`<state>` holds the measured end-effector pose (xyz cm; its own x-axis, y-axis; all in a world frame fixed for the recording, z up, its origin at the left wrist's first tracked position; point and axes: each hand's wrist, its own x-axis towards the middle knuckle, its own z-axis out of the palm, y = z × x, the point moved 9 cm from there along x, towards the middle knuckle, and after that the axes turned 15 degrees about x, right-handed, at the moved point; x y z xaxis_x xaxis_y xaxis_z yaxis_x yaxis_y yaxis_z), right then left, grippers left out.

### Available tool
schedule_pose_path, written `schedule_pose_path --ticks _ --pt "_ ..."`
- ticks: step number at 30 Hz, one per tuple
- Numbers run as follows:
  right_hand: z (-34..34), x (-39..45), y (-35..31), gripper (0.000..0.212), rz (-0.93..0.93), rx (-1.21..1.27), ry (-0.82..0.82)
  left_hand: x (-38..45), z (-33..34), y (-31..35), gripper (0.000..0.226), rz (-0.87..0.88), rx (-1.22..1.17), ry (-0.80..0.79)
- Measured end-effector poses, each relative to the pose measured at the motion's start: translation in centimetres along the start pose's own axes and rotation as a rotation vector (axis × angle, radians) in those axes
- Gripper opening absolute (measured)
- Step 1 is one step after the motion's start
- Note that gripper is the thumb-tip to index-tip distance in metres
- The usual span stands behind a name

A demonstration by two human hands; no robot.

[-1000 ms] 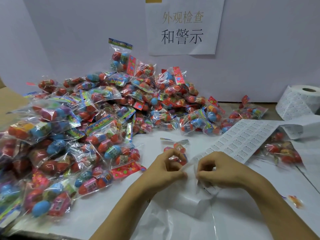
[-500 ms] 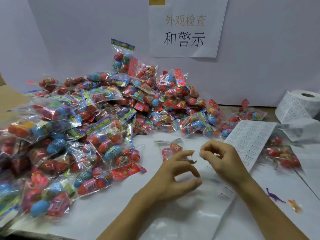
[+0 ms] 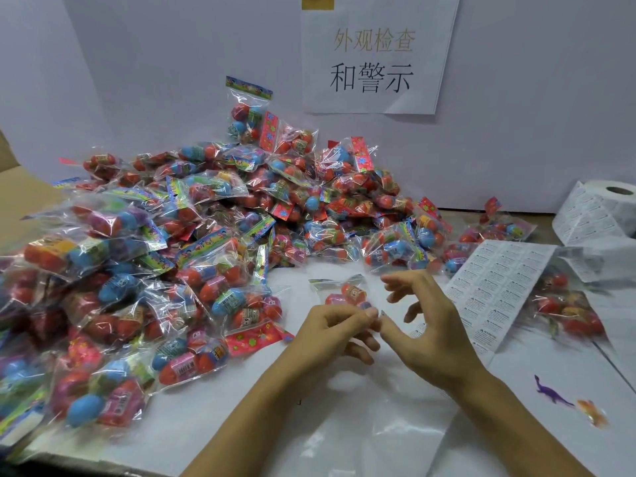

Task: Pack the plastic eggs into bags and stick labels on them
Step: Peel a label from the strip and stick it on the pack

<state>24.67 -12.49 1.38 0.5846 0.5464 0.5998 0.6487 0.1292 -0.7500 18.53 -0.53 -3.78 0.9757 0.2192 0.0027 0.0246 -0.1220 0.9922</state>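
My left hand [image 3: 330, 330] pinches a small grey piece [image 3: 382, 314], apparently a label, between thumb and fingertips. My right hand [image 3: 430, 325] is beside it with fingers spread; its thumb tip reaches the same spot. Just behind both hands lies a small bag of plastic eggs [image 3: 347, 292]. An empty clear bag [image 3: 364, 428] lies flat on the white table under my wrists. A sheet of labels [image 3: 495, 290] lies to the right of my right hand.
A large pile of bagged eggs [image 3: 165, 263] fills the left and back. At the far right stand a label roll [image 3: 599, 211] and another bag of eggs [image 3: 568, 311]. A purple toy dinosaur [image 3: 550, 394] and an orange toy [image 3: 592, 413] lie near the right.
Both hands lifted away from the label sheet's edge and moved up toward the small egg bag. My right hand's fingers spread apart while my left keeps the pinched piece.
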Motion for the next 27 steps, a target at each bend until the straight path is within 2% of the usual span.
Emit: schedule_pose_path --ticks 8,13,15,18,19,21,23,25,27 --pt "-0.5 0.2 0.7 0.051 0.090 0.025 0.008 0.4 -0.8 -0.3 0.014 0.006 -0.185 0.008" --pt "-0.5 0.3 1.6 0.009 0.165 0.124 0.034 0.6 -1.4 -0.7 0.019 -0.001 -0.166 0.080" --pt "-0.3 0.3 1.7 0.009 0.177 0.154 0.038 0.4 -1.8 -0.5 0.019 0.022 -0.033 0.165" --pt "-0.8 0.1 3.1 0.013 0.299 0.247 0.142 -0.6 -4.5 0.9 0.005 0.118 0.444 0.527" --pt "-1.1 -0.2 4.0 0.011 0.363 0.285 0.188 -1.1 -5.0 1.6 0.010 0.146 0.604 0.629" --pt "-0.6 -0.6 5.7 0.035 0.524 0.392 0.197 -1.2 -5.3 1.5 0.030 0.105 0.744 0.683" --pt "0.5 -1.2 6.5 0.064 0.657 0.541 0.174 -0.6 -5.5 0.1 0.045 -0.020 0.809 0.620" --pt "1.2 -1.3 6.8 0.074 0.701 0.682 0.165 -0.1 -5.1 -0.9 0.046 -0.087 0.879 0.530" --pt "1.7 -1.3 6.8 0.078 0.710 0.763 0.155 0.1 -4.6 -0.9 0.038 -0.053 0.901 0.480"
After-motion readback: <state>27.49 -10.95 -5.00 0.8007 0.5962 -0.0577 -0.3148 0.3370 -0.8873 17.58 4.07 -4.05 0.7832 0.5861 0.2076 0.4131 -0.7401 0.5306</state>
